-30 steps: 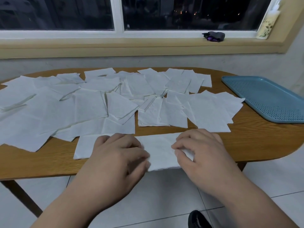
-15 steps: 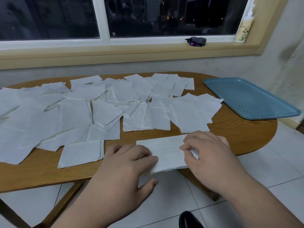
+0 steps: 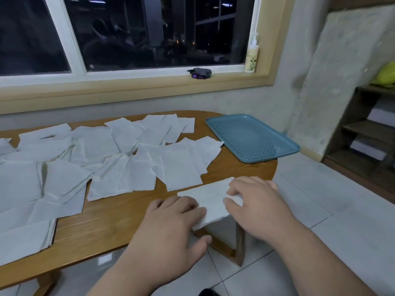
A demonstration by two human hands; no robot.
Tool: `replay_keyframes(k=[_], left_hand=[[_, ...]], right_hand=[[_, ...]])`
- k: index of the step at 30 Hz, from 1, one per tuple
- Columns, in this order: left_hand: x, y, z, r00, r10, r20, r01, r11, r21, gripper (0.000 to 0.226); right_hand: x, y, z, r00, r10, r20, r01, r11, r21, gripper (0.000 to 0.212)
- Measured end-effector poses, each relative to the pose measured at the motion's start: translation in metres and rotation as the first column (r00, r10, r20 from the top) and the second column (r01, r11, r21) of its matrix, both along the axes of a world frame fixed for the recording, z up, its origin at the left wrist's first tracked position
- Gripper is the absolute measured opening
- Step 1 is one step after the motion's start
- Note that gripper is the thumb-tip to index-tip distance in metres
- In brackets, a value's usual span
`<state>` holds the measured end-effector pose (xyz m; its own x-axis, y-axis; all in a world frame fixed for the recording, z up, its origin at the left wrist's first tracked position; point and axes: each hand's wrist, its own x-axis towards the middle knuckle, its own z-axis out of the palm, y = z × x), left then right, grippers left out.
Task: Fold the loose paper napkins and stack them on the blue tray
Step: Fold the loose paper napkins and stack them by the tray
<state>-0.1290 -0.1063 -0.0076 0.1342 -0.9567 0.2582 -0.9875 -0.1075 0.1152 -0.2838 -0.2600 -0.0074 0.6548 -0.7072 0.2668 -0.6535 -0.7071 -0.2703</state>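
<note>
the folded napkin (image 3: 210,198) lies under both sets of fingers, its near edge overhanging the table (image 3: 119,218). the left hand (image 3: 171,227) presses it with flattish fingers. the right hand (image 3: 256,206) pinches its right end with curled fingers. an uneven tug could tear it or drop it floorward. carrying it to the blue tray (image 3: 271,157), beyond the right fingers, may disturb the loose napkins (image 3: 128,159). no writing is legible.
</note>
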Motion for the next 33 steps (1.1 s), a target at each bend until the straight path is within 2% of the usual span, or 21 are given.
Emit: replay_keyframes(k=[6,15,18,20,23,28,33], left_hand=[[-0.019,-0.051,0.0,0.998,-0.05,-0.039,0.052,0.998,0.034,0.056],[-0.026,-0.085,-0.001,0.999,-0.046,-0.006,0.047,0.998,0.042,0.058],[-0.024,-0.08,0.0,0.997,-0.055,-0.054,0.057,0.998,0.026,0.056],[-0.017,-0.07,0.0,0.994,-0.032,-0.102,0.033,0.999,0.009,0.055],[0.005,-0.047,0.001,0.99,0.073,-0.119,-0.076,0.997,-0.016,0.06],[0.043,-0.003,-0.001,0.977,0.195,-0.085,-0.198,0.98,-0.035,0.053],[0.063,0.026,-0.004,0.962,0.252,-0.111,-0.258,0.965,-0.053,0.05]], right_hand=[[-0.02,-0.04,-0.001,0.995,-0.096,0.003,0.096,0.995,0.017,0.022],[-0.026,-0.068,-0.001,0.987,-0.158,0.021,0.157,0.987,0.042,0.019],[-0.024,-0.065,0.004,0.988,-0.157,0.004,0.156,0.986,0.061,0.017],[-0.02,-0.058,0.009,0.99,-0.14,0.018,0.14,0.99,0.036,0.014],[-0.003,-0.031,0.018,0.995,-0.063,0.077,0.065,0.998,-0.021,0.026],[0.062,0.017,0.029,0.991,0.13,0.041,-0.133,0.987,0.091,0.032],[0.111,0.041,0.023,0.994,0.096,-0.056,-0.09,0.991,0.099,0.032]])
